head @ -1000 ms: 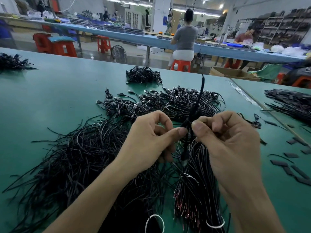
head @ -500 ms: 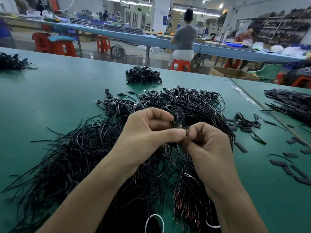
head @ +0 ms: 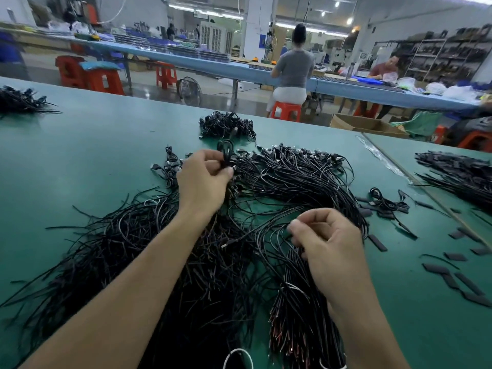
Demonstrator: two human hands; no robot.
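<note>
A big heap of thin black cables [head: 165, 251] covers the green table [head: 80, 155] in front of me. My left hand [head: 203, 179] is stretched out over the far part of the heap and grips a small coiled black cable [head: 226, 153], whose loop sticks up above my fingers. My right hand [head: 323, 243] is nearer to me, its fingers curled, and it pinches a thin black cable from the bundle [head: 298, 315] with reddish ends. Whether it lifts just one strand, I cannot tell.
A small pile of coiled cables [head: 226, 126] lies beyond my left hand. Black flat strips [head: 452, 278] are scattered at the right, another cable pile [head: 458, 174] past a table seam, one more at far left [head: 18, 102]. People sit at a blue bench behind.
My hands have parted. The left one has carried the coiled cable away from me towards the far pile. The right one has dropped back and right to the bundle near me.
</note>
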